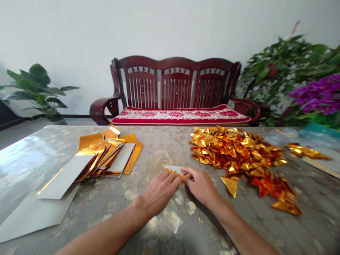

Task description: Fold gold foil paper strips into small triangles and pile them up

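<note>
A sheet of gold foil paper [173,168] with a whitish back lies partly folded at the middle of the table. My left hand [162,188] presses on it from the left, fingers held together over its near edge. From the right, my right hand [198,183] pinches the paper's right end between thumb and fingers. My fingertips hide part of the folds. To the left lies a loose stack of flat gold foil sheets [102,152], some with the pale side up. On the right is a heap of folded gold foil pieces [233,148] with pointed corners.
The table [156,226] has a patterned, glossy cover. At its left a large pale sheet [39,214] lies partly under the stack. Clear plastic [283,134] and another gold piece [309,151] sit at the right. Behind the table stand a wooden bench [176,85] and plants [281,71].
</note>
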Demonstrator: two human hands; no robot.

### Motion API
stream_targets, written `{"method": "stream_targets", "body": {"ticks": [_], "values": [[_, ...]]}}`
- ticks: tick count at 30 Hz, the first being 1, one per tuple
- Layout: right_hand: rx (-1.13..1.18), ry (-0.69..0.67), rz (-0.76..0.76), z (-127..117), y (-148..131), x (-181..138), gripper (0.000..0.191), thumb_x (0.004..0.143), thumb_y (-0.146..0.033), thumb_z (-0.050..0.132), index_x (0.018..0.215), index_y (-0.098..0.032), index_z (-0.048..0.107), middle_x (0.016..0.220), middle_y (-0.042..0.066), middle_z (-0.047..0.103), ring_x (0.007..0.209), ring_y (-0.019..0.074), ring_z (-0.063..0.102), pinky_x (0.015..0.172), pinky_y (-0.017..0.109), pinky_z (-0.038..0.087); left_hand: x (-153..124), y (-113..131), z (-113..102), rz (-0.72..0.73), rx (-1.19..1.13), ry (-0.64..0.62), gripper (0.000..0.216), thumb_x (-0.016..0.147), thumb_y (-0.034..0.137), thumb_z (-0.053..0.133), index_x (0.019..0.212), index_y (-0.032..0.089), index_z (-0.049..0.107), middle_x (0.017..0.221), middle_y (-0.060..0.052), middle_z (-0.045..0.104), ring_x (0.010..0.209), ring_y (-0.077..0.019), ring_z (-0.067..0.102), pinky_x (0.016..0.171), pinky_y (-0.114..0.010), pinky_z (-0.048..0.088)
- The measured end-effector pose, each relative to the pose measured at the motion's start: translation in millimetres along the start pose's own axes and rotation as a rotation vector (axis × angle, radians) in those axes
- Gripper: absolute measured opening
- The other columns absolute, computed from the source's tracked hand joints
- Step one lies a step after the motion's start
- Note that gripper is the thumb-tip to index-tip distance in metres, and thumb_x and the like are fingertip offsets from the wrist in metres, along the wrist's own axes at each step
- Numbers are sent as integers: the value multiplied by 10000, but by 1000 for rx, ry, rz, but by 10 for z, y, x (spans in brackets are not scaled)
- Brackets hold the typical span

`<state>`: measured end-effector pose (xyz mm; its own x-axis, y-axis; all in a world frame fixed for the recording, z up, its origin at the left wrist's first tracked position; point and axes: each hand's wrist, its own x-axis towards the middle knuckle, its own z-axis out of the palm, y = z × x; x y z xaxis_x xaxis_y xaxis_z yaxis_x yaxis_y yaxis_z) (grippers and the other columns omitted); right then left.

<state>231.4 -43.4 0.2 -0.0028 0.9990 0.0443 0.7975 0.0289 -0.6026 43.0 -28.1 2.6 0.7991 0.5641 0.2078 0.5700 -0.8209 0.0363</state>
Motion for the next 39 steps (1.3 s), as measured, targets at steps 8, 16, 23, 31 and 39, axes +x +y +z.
{"method": "stream_targets", "body": {"ticks": [8, 16, 23, 31, 39], "values": [[324, -79, 115, -28, 58, 55, 433, 766, -141, 520, 1175, -155, 660, 780, 40, 744, 652, 156, 663, 556, 229, 465, 7, 60, -5, -7, 3, -2, 321, 982, 243, 464, 1300, 230, 508, 1085, -58, 634, 1032, -222, 559, 893, -373, 476], [427, 75, 241, -119, 203, 118, 329, 767, -145, 465, 1005, -172, 691, 884, 55, 747, 711, 163, 682, 532, 234, 492, 1, 68, 2, -27, 10, -40, 225, 969, 231, 489, 1177, 222, 573, 1089, -50, 619, 1028, -221, 540, 893, -375, 483], [-39, 231, -96, -172, 163, 42, 335, 778, -52, 472, 835, -206, 763, 904, 36, 721, 874, 164, 649, 831, 262, 470, 2, 54, 25, -36, -9, -29, 191, 975, 231, 480, 1135, 220, 584, 1124, -44, 620, 1039, -217, 538, 907, -373, 478], [-181, 164, -158, -135, 112, -26, 394, 837, -45, 460, 950, -258, 771, 914, 26, 666, 880, 143, 619, 806, 227, 443, -6, 56, 11, -55, -25, -40, 218, 961, 219, 505, 1165, 230, 579, 1148, -47, 615, 1060, -219, 528, 917, -373, 466], [-406, 90, -171, -167, 33, -87, 306, 873, -89, 480, 921, -227, 749, 934, 52, 654, 921, 170, 586, 756, 242, 421, -2, 60, 2, -66, -40, -38, 298, 951, 204, 511, 1242, 248, 557, 1172, -55, 613, 1071, -218, 526, 926, -373, 464]]}}
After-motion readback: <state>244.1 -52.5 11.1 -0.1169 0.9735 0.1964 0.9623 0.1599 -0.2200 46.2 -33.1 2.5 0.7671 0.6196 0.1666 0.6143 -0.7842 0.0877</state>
